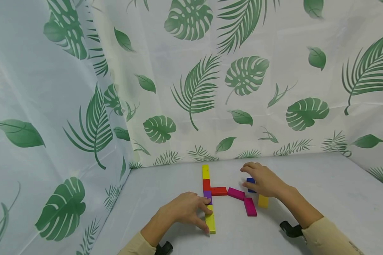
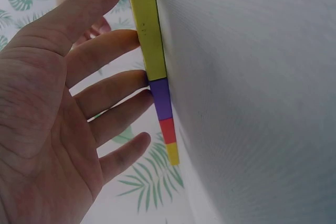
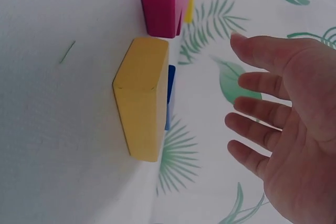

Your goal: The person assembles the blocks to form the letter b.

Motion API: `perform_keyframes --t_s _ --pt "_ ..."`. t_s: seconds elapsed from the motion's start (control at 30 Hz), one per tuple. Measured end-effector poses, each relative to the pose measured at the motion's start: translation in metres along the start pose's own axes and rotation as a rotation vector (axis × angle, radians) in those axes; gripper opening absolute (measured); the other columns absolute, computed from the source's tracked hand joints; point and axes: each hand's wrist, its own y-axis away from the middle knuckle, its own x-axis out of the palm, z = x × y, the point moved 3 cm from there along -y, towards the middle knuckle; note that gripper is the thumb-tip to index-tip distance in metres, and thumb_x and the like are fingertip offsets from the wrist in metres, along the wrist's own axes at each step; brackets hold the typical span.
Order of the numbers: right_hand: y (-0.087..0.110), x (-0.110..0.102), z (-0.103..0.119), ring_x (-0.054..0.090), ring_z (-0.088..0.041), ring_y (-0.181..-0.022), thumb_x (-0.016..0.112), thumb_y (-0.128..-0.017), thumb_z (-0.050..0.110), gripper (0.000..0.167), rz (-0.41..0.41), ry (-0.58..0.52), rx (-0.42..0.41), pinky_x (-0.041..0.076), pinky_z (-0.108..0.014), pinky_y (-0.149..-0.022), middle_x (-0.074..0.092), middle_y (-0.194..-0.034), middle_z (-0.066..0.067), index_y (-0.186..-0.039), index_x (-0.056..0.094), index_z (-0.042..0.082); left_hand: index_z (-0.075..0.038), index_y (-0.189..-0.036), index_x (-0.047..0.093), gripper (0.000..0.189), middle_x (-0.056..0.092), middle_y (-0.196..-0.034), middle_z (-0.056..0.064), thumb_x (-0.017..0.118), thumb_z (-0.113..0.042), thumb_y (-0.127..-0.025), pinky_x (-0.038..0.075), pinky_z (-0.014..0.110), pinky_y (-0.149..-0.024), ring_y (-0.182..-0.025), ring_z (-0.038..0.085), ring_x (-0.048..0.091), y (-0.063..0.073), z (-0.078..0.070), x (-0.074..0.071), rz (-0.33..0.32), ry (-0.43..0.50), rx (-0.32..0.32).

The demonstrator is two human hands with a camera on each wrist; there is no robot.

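A straight row of wooden blocks runs away from me: a yellow block (image 1: 211, 225), a purple block (image 2: 161, 99), a red block (image 1: 206, 184) and a far yellow block (image 1: 205, 171). My left hand (image 1: 186, 208) is at the near end of this row, its spread fingertips against or very near the side of the near yellow and purple blocks. My right hand (image 1: 267, 181) hovers with spread, slightly bent fingers over a blue block (image 1: 250, 180), partly covering it. Nothing shows between its fingers. Beside it stands an orange-yellow block (image 3: 142, 87).
Another red block (image 1: 218, 191) juts right from the row. Two magenta blocks, one angled (image 1: 236, 193) and one nearer (image 1: 250, 207), continue from it. Behind the white table surface (image 1: 166, 177) hangs a leaf-patterned curtain (image 1: 198, 141). Black wrist-mounted devices (image 1: 290, 229) sit under both forearms.
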Motion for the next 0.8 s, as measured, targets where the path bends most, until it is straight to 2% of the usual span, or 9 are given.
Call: perform_keyframes --t_s 0.23,0.6,0.8 --pt "0.0002 0.0017 -0.0042 0.059 -0.042 -0.126 0.082 -0.090 0.029 0.049 -0.017 0.005 0.010 0.051 -0.063 -0.102 0.063 -0.137 -0.018 -0.131 0.068 0.007 -0.042 -0.127 0.074 0.059 0.060 -0.148 -0.016 0.082 -0.069 -0.075 0.050 0.033 -0.107 -0.132 0.007 0.058 0.0001 0.0002 -0.0004 0.001 -0.010 0.007" --pt "0.0004 0.0056 -0.0085 0.058 -0.044 -0.128 0.079 -0.092 0.030 0.048 0.041 -0.009 0.046 0.050 -0.066 -0.103 0.063 -0.139 -0.021 -0.132 0.068 0.005 -0.043 -0.126 0.074 0.058 0.060 -0.148 -0.017 0.082 -0.069 -0.075 0.050 0.033 -0.107 -0.131 0.006 0.059 -0.0005 0.0009 0.0002 -0.007 -0.015 0.007" --pt "0.0016 0.0083 -0.0094 0.057 -0.045 -0.129 0.081 -0.090 0.029 0.051 0.081 -0.008 0.074 0.050 -0.066 -0.102 0.062 -0.140 -0.021 -0.133 0.067 0.005 -0.043 -0.125 0.074 0.057 0.060 -0.147 -0.018 0.083 -0.068 -0.074 0.050 0.032 -0.107 -0.131 0.006 0.059 -0.0009 0.0014 -0.0002 -0.008 -0.010 0.001"
